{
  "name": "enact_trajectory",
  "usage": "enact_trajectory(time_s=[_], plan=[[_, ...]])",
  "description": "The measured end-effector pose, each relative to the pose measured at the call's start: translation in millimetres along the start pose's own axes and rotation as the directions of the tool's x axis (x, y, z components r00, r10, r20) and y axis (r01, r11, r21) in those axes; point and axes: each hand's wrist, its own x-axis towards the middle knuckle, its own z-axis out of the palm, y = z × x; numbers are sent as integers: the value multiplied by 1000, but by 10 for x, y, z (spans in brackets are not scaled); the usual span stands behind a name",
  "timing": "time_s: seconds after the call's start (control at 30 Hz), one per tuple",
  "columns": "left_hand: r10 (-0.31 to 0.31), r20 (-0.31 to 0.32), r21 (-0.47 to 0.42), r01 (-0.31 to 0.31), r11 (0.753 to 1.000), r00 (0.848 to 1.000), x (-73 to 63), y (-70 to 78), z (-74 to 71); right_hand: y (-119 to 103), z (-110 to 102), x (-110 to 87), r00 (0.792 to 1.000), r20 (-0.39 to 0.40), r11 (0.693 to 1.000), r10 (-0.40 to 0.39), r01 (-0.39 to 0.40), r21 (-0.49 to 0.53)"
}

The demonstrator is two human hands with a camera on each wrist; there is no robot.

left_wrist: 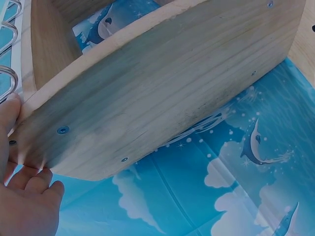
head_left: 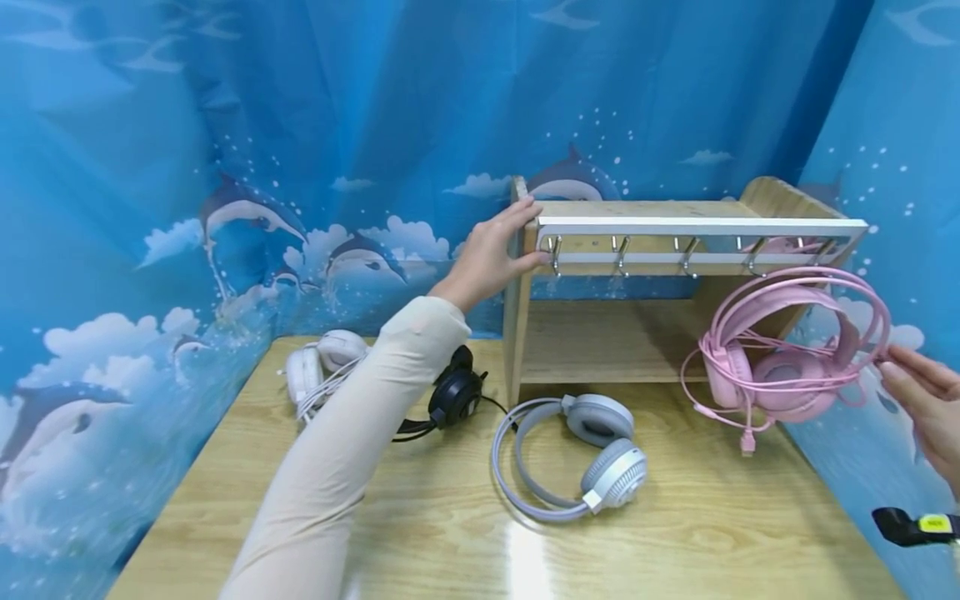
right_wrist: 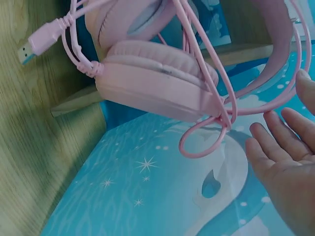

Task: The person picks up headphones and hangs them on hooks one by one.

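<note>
Pink headset (head_left: 787, 350) hangs on wooden rack (head_left: 637, 333); left hand (head_left: 491, 258) steadies rack.

A pink headset (head_left: 787, 350) with coiled pink cable is hung from a hook on the wooden rack (head_left: 525, 333), which stands on the table.

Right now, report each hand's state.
Left hand: open, fingers resting on the wooden rack.
Right hand: open, fingertips at the pink headset.

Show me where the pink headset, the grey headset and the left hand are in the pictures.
pink headset (head_left: 787, 379): head view, on its front ear cup.
grey headset (head_left: 615, 475): head view, on the nearer ear cup.
left hand (head_left: 487, 258): head view, on the back of the hand.
</note>
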Motion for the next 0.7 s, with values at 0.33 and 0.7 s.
enact_trajectory(time_s=[0.33,0.7], plan=[[-1,-1,7,1,1000,1000,6,16,4,-91,195,-230,999,21,999,-45,46,-28],[-5,-1,3,5,1000,1000,3,7,6,-148,553,-428,987,154,994,-41,26,103]])
